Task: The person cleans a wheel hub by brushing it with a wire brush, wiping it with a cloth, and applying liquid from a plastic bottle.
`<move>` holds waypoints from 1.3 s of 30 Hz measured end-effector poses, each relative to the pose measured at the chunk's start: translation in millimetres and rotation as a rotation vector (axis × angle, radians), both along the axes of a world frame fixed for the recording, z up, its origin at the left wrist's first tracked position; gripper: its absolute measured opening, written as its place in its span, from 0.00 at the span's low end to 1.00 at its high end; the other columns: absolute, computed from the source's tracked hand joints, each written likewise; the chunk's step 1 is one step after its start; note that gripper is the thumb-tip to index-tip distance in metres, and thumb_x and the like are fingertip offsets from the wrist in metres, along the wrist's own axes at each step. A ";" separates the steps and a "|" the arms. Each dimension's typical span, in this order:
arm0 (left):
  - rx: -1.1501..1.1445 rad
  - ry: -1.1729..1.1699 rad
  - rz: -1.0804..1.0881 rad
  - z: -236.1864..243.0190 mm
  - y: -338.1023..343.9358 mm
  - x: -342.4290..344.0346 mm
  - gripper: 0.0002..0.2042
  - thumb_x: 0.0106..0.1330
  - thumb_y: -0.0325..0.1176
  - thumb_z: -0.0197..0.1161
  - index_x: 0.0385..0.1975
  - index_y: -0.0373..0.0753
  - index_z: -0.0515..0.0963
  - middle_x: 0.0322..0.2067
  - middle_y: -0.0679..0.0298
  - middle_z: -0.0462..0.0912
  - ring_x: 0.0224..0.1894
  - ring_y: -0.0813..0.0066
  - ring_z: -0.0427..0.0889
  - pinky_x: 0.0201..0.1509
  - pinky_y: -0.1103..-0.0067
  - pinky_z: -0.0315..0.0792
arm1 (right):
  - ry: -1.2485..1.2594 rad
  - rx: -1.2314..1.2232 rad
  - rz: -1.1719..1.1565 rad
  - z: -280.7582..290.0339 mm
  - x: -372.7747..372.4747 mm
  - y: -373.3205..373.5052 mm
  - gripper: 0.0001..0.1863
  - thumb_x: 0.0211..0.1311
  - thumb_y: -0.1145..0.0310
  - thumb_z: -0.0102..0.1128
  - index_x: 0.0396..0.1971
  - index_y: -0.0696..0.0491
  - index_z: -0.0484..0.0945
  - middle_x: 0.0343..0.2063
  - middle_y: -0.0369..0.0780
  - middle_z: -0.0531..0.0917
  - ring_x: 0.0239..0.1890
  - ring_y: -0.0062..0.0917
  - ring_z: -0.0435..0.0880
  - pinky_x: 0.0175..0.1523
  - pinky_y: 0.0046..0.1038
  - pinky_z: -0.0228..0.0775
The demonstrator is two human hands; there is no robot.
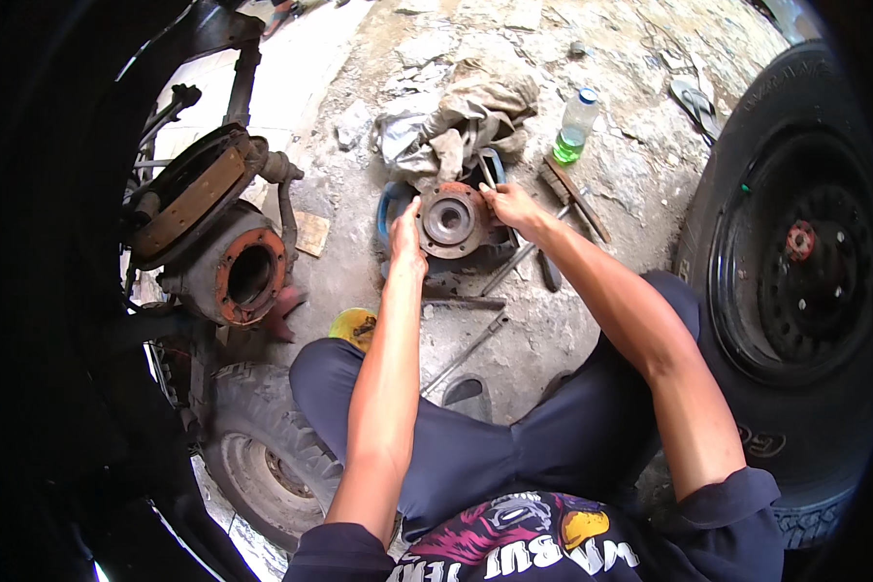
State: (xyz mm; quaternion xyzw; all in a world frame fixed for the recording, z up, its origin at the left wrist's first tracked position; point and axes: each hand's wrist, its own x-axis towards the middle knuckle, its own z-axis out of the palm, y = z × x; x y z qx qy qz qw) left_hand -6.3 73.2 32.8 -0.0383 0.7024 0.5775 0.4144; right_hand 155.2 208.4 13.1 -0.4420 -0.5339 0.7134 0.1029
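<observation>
A round, rusty flanged hub (449, 220) with a central bore and bolt holes sits over a dark blue container (390, 204) between my hands. My left hand (407, 236) grips the hub's left side, fingers along its rim. My right hand (504, 205) has its fingers closed at the hub's upper right, beside a short metal rod (488, 170); whether it holds the rod or only the rim is unclear. Crumpled dirty rags (456, 121) lie behind the hub. A wooden-backed brush (574, 197) and long metal tools (461, 354) lie on the ground nearby.
An axle housing with a red-rimmed opening (251, 275) stands left, above a lying tyre (262, 466). A large wheel (791, 247) stands close right. A bottle with green liquid (572, 131), sandals (694, 107) and a yellow container (354, 325) surround me. Someone's foot (279, 15) shows at the top.
</observation>
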 end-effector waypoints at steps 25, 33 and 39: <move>-0.443 0.918 -0.775 -30.6 -22.0 39.1 0.61 0.46 0.67 0.74 0.77 0.49 0.46 0.76 0.40 0.35 0.76 0.31 0.35 0.75 0.46 0.47 | -0.430 0.376 -0.023 16.5 27.1 -46.0 0.21 0.71 0.60 0.51 0.38 0.68 0.79 0.32 0.62 0.83 0.42 0.57 0.85 0.50 0.50 0.76; -0.482 0.977 -0.909 -29.0 -15.7 39.2 0.74 0.29 0.61 0.84 0.78 0.48 0.40 0.78 0.50 0.33 0.80 0.51 0.33 0.69 0.32 0.44 | -0.363 0.607 0.071 54.4 53.0 -112.8 0.17 0.67 0.72 0.48 0.49 0.68 0.73 0.32 0.66 0.81 0.39 0.60 0.83 0.46 0.54 0.76; -0.499 0.951 -0.864 -17.7 -16.7 51.6 0.71 0.31 0.52 0.86 0.77 0.47 0.41 0.77 0.53 0.40 0.79 0.52 0.36 0.67 0.34 0.54 | -0.462 0.832 0.215 39.6 61.9 -129.6 0.31 0.56 0.78 0.50 0.64 0.66 0.67 0.32 0.61 0.82 0.35 0.56 0.84 0.41 0.50 0.78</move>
